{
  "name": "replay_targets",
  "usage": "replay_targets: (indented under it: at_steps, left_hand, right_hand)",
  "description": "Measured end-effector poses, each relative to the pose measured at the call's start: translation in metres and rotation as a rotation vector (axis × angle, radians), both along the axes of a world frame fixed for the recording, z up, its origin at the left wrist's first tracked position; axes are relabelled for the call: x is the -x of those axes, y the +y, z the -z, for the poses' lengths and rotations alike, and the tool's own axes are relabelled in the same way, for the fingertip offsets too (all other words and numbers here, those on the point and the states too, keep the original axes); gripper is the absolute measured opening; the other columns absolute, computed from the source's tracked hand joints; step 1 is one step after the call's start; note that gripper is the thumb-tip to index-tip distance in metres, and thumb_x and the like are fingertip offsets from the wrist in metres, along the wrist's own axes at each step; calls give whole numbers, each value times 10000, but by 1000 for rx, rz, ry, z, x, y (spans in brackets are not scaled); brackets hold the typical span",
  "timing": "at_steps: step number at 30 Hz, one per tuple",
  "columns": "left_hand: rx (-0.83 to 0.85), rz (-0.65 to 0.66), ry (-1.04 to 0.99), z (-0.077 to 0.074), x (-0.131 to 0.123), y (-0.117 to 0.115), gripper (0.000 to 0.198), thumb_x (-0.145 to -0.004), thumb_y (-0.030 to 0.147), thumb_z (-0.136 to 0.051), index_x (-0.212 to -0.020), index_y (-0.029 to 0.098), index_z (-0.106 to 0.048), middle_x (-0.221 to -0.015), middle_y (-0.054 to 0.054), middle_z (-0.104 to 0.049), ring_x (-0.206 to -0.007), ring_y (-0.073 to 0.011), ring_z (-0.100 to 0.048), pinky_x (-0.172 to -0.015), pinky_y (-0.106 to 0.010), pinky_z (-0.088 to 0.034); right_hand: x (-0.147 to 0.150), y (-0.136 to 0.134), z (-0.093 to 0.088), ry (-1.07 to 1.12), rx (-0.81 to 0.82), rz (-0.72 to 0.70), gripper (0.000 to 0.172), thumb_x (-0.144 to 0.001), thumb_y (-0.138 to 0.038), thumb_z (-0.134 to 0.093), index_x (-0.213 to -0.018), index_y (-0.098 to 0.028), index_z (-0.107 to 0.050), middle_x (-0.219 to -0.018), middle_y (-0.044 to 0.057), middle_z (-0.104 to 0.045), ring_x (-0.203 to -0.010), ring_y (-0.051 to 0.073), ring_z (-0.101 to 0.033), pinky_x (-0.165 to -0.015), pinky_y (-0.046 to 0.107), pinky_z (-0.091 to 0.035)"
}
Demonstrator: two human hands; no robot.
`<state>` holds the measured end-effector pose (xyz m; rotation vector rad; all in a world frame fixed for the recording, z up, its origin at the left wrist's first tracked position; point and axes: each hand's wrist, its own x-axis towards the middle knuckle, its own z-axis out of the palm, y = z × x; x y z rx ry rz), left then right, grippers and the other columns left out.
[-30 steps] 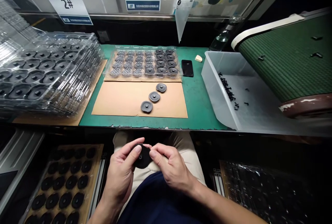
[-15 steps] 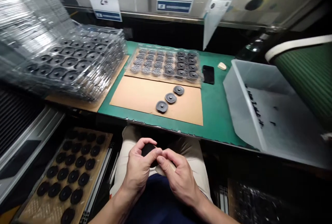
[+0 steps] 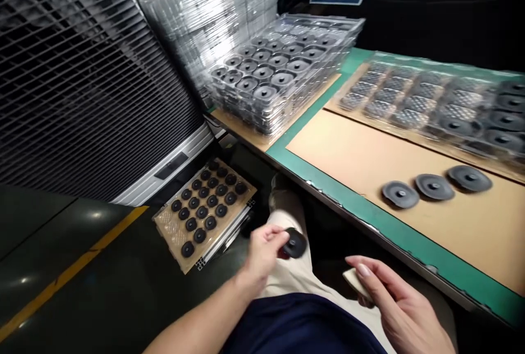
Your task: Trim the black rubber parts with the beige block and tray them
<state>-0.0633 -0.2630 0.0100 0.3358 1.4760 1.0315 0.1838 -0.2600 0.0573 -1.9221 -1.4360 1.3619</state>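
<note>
the left hand has thumb and fingers clamped on the rim of a black disc, held off the bench, beyond its front edge and above the person's thigh. the disc is matt and nearly flat, rounded in outline, with a small round hub at the middle of the face that shows; it is a little blurred, and the fingers cover part of its left side.

the right hand, also out past the front edge, pinches a thin cream-coloured piece between thumb and fingers, well apart from the disc.

on the bench, three grey-black discs lie in a slanting row on a cardboard sheet, from near its front edge towards its rear edge, each with a raised hub. along that rear edge stands a clear tray, partly filled with similar discs. a stack of clear trays sits at the bench's left end, and a lower tray of black discs lies below its front edge.
</note>
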Motion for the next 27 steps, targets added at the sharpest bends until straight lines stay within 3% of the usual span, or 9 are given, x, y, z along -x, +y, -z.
replay_targets:
  at_steps: [3,5,9,12,15,20,27]
  left_hand:
    - [149,-139,231,40,84,-22,239,-973,340,-679,-1093,133,-675,-991,-53,-711,-829,-166,-691,-730,-329,-602]
    - [283,-229,406,57,148,-42,271,-990,353,-656,-1155,138,-661,-1087,-74,-699,-904,-187,-692,-786,-367,-610]
    - [538,-301,714,74,261,-88,328,-984,375,-657,-1235,164,-652,-1251,-101,-667,-1077,-247,-673,-912,-444,-591]
    - [647,-235,846,87,312,-114,315,-975,374,-670,-1213,168,-669,-1272,-100,-666,-1141,-267,-657,-969,-474,-567]
    - [686,-135,908,106,337,-127,303,-970,365,-679,-1204,174,-675,-1269,-99,-670,-1152,-266,-654,-981,-477,-561]
    - [732,-38,948,130,355,-134,309,-968,367,-682,-1215,182,-673,-1278,-99,-666,-1158,-266,-654,-979,-470,-562]
    - [750,-35,980,128,348,-134,336,-970,380,-678,-1245,186,-663,-1293,-101,-663,-1167,-270,-655,-980,-470,-563]
  right_hand:
    - [-2,6,11,-112,23,-68,653,-843,-804,-587,-1183,-269,-742,-742,23,-678,-713,244,-681,-593,264,-518]
    - [1,7,14,-130,25,-110,662,-847,-807,-576,-1191,-266,-740,-763,33,-686,-723,252,-688,-580,270,-515]
    - [17,8,9,-96,0,-159,608,-863,-759,-579,-1129,-244,-762,-706,31,-660,-643,236,-662,-577,278,-523]
    - [32,8,2,-75,11,-178,574,-871,-733,-585,-1117,-245,-761,-726,32,-673,-645,231,-661,-600,278,-529]
    - [44,8,-2,-70,38,-199,584,-859,-755,-585,-1110,-255,-755,-724,25,-671,-636,224,-647,-612,279,-522]
    - [58,2,-9,-116,-5,-87,551,-855,-740,-591,-1065,-261,-762,-746,23,-684,-640,214,-620,-602,281,-485]
    - [59,-4,-17,-85,12,-76,499,-913,-709,-575,-1079,-270,-746,-736,12,-656,-670,218,-589,-647,293,-462]
